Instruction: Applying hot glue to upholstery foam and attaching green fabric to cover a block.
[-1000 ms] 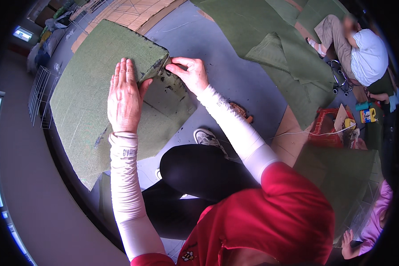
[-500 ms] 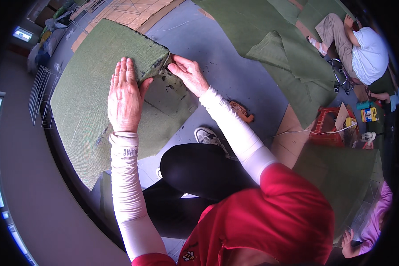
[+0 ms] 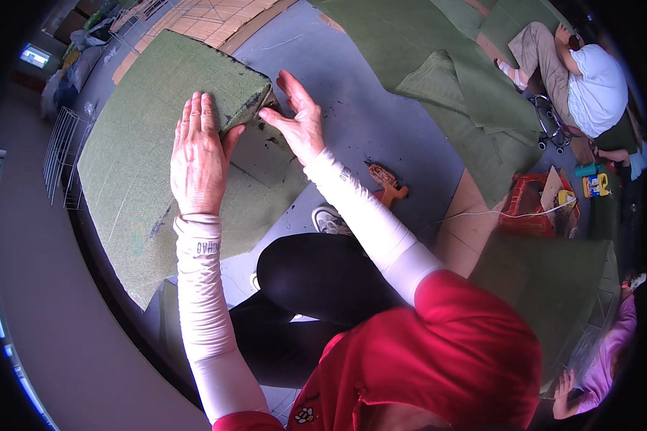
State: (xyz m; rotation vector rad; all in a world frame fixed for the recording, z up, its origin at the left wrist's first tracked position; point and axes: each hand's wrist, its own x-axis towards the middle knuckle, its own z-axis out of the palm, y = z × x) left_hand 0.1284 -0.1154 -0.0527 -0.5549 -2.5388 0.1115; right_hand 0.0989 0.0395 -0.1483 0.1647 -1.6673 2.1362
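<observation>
A green, coarse-woven sheet point(image 3: 126, 136) is folded over a box-like form, with dark smears and a ragged edge along its near right corner. My left hand point(image 3: 200, 169) lies on its top face, fingers stretched out flat and thumb over the corner edge. At that corner, my right hand point(image 3: 302, 129) holds nothing. Its fingers are raised and spread, and the thumb tip is close to the edge; I cannot tell if it touches. An orange glue gun point(image 3: 388, 185) with dark stains lies on the floor to the right of my right wrist.
Large green sheets point(image 3: 474, 129) cover the floor at the right. A red crate point(image 3: 530, 205) with a white cord stands there. At the far right a person in a white top point(image 3: 598, 90) sits; lower right, another wears pink point(image 3: 604, 366). A wire rack point(image 3: 65, 158) stands left.
My right hand has let go of the corner, its fingers lifting and spreading apart. The right forearm has shifted left, uncovering more of the glue gun. My left hand stays nearly in place.
</observation>
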